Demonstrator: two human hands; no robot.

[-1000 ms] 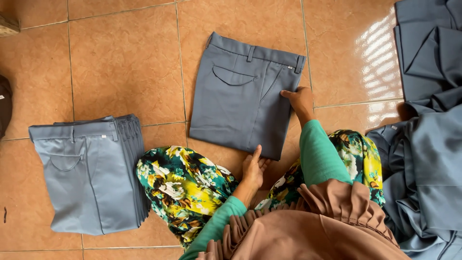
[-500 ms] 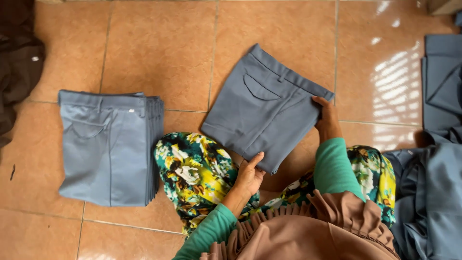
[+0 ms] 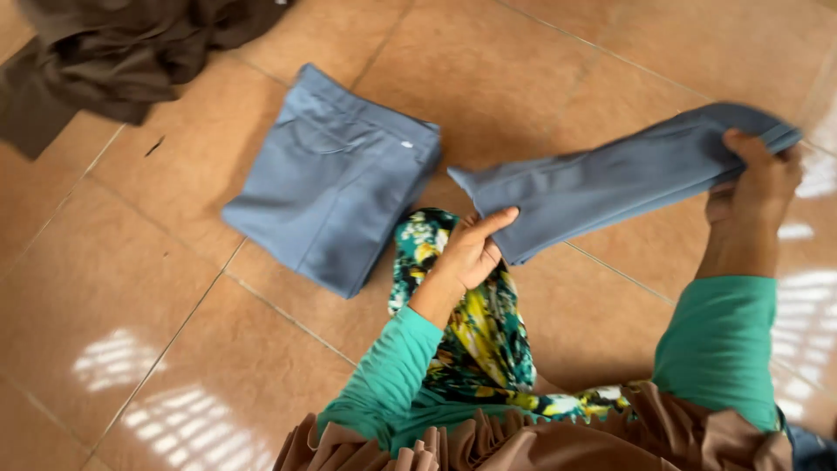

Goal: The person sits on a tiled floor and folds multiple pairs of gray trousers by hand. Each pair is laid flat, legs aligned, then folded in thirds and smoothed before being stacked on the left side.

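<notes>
From my head view, the folded grey trousers point(image 3: 610, 179) that lay flat on the tiled floor point(image 3: 157, 349) a moment ago are now lifted between my hands, right hand point(image 3: 757, 179) clamped on the waistband at three o'clock, left hand point(image 3: 471, 249) with fingers closed around the near end. The stack of folded trousers point(image 3: 336, 174) sits at ten o'clock, now just beside the lifted pair, which I judge is on its way there.

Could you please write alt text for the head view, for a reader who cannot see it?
Both hands, left hand and right hand, hold a folded pair of grey trousers lifted above a tiled floor. A stack of folded grey trousers lies beside it, dark brown cloth beyond.
</notes>
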